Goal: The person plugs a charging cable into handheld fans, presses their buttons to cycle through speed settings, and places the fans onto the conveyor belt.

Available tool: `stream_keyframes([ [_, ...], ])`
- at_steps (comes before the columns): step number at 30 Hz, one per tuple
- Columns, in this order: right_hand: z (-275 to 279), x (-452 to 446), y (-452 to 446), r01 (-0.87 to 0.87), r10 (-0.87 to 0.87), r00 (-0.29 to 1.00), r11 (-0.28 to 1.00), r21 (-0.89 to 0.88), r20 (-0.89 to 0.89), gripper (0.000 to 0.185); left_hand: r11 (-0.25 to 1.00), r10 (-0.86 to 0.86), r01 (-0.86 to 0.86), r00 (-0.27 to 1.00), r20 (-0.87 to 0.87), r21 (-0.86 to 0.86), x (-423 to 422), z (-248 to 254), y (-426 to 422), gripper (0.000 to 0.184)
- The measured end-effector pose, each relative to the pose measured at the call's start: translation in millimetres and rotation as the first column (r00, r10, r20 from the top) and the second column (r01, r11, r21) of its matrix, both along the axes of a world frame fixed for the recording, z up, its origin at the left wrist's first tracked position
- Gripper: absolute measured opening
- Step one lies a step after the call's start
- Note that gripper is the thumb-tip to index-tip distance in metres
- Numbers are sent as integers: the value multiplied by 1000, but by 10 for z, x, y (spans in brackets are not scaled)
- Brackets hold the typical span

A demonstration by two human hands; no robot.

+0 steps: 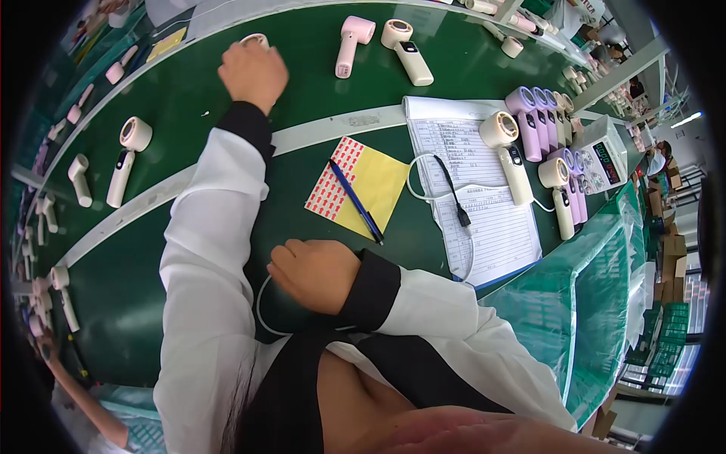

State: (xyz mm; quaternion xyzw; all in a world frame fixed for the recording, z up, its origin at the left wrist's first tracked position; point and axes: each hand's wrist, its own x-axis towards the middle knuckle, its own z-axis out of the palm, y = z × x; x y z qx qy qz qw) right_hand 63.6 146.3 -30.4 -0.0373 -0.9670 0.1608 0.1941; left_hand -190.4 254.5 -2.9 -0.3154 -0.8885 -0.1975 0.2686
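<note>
My left hand [253, 76] reaches across the green bench with its fingers curled over a pale pink handheld fan [255, 38]; only part of the fan's head shows beyond the knuckles. Close to my body, my right hand [316, 275] is closed, and a white cable [259, 309] loops out from its fingers. What sits inside that grip is mostly hidden. A sheet of red-arrow stickers [333, 181] and a yellow sheet [382, 181] lie just beyond my right hand, with a blue pen [354, 198] across them.
A pink fan [352, 47] and a cream fan [412, 62] lie ahead. To the right are written forms [491, 234], a black USB plug [462, 216], standing purple fans [527, 129] and a digital meter [603, 155]. Another person's arm [87, 397] shows lower left.
</note>
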Motion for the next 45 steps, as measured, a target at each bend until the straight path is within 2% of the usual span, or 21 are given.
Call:
stream_keyframes([
  [3,-41,-9,-6,-12,12,1000,998,-62,10,13,971,-233,239,952,199,-9,424,118,426,44],
  [4,-58,-15,-6,-27,28,1000,996,-80,5,12,969,-246,245,962,119,28,558,32,568,47],
  [6,-71,-15,26,-45,43,999,994,-105,-13,11,951,-238,283,926,292,-122,648,-4,808,43],
  [11,47,38,66,15,-15,998,1000,-4,60,11,910,-204,316,905,373,-269,488,-162,979,30],
  [13,123,70,41,-2,2,1000,999,-34,15,12,920,-155,99,981,-120,-379,543,-170,906,16],
  [14,176,78,21,-27,25,999,998,-60,-35,13,918,-160,100,979,-128,-384,540,-197,854,16],
  [16,243,81,-9,-80,65,989,991,-110,-135,14,884,-322,131,867,-381,-450,511,-283,747,12],
  [22,296,101,-38,-94,66,975,988,-123,-213,14,756,-587,244,664,-463,-608,620,-276,610,23],
  [24,277,87,-46,-80,43,967,987,-137,-253,14,791,-474,387,878,-73,-474,697,-174,701,30],
  [26,260,88,-58,-77,32,960,986,-150,-277,14,853,-323,439,869,375,-283,779,-81,802,37],
  [27,304,107,-19,-59,23,970,988,-142,-241,13,835,-335,495,805,490,-242,759,-23,849,49],
  [28,360,121,34,-58,28,977,989,-135,-210,13,865,-353,477,799,486,-156,784,-48,876,47],
  [30,386,131,78,-110,82,973,986,-123,-217,12,790,-430,608,644,633,-82,758,-149,940,40],
  [33,388,68,71,-198,169,954,975,-97,-248,10,827,-402,559,519,754,55,790,139,662,32],
  [34,382,57,63,-215,184,947,972,-93,-263,11,845,-382,532,535,753,51,738,232,485,32],
  [36,346,70,47,-216,184,942,972,-89,-280,11,817,-560,448,466,685,363,699,382,109,32],
  [38,305,70,56,-220,189,944,971,-89,-272,11,829,-560,379,575,597,412,658,610,-456,40],
  [39,285,51,65,-216,186,945,973,-86,-270,11,897,-435,320,769,469,306,559,607,-671,41],
  [41,244,26,72,-204,176,949,975,-84,-263,10,941,-320,333,933,166,-62,76,394,-1014,44],
  [44,220,31,51,-213,189,960,972,-98,-208,7,976,-200,216,946,257,-34,-314,61,-1605,45],
  [45,215,27,50,-209,189,965,972,-104,-180,6,979,-187,194,977,105,-57,-508,-221,-1753,50],
])
